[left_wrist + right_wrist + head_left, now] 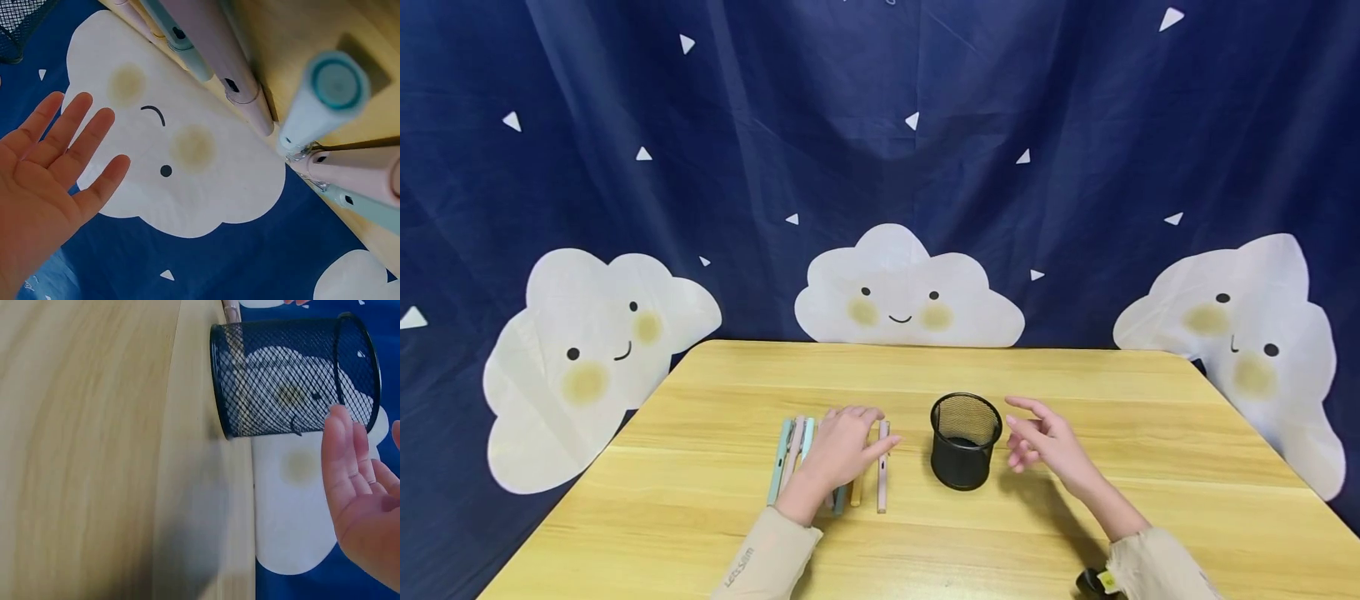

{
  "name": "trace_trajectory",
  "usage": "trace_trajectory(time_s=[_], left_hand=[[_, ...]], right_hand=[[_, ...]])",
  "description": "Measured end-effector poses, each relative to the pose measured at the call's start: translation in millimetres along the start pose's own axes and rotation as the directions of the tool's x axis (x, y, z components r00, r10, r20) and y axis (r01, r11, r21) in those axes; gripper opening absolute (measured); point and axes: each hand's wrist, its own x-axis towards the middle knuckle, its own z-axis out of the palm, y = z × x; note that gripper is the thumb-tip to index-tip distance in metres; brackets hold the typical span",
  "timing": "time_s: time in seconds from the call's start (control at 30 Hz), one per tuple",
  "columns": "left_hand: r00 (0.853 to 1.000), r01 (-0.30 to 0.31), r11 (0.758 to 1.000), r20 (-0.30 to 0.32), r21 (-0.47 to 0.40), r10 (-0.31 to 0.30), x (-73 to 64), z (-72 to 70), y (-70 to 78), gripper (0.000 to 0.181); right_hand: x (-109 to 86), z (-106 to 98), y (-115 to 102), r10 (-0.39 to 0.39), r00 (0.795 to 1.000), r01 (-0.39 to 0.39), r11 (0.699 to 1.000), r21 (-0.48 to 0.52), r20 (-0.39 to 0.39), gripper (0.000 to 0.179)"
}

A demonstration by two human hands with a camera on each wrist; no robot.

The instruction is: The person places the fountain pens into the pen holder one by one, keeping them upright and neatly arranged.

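A row of pastel pens lies on the table: a mint pen and a pink pen to the left, a yellow pen and another pink pen to the right. My left hand hovers over the row, hiding the middle pens; its fingers are extended and hold nothing. In the left wrist view a light blue pen appears close up. The black mesh pen holder stands upright with nothing in it. Beside its right rim is my right hand, fingers loosely extended; whether they touch it I cannot tell.
The wooden table ends at a dark blue curtain printed with smiling clouds. A small black object with a yellow tag shows near the right sleeve, at the near side.
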Motion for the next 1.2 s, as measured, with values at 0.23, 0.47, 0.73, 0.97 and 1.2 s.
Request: trace_trajectory(time_s=[0.23,0.47,0.73,0.97,1.2], left_hand=[[1.000,-0.023,0.999,-0.006,-0.022,0.023,-1.6,-1.3,-5.7,0.044],[1.000,-0.016,1.000,-0.002,-0.015,0.016,-2.6,-4.0,-9.2,0.038],[0.999,-0.020,1.000,-0.030,-0.024,0.020,-7.0,-6.2,-14.7,0.033],[0.999,-0.002,0.999,-0.034,-0.052,0.000,-11.4,-9.1,-22.8,0.033],[0.998,0.052,0.996,-0.044,-0.065,-0.055,-13.4,-17.0,-28.9,0.030]], right_hand=[[13.0,-3,20,0.062,0.998,-0.063,0.995,0.078,0.008,0.069],[3.7,17,-24,0.034,0.998,-0.040,0.991,0.128,0.048,0.057],[-0.3,23,-39,0.087,0.995,-0.093,0.977,0.192,0.040,0.052],[-2.3,27,-35,0.127,0.992,-0.121,0.963,0.242,-0.011,0.053],[-3.5,35,-32,0.157,0.987,-0.137,0.945,0.297,-0.046,0.055]])
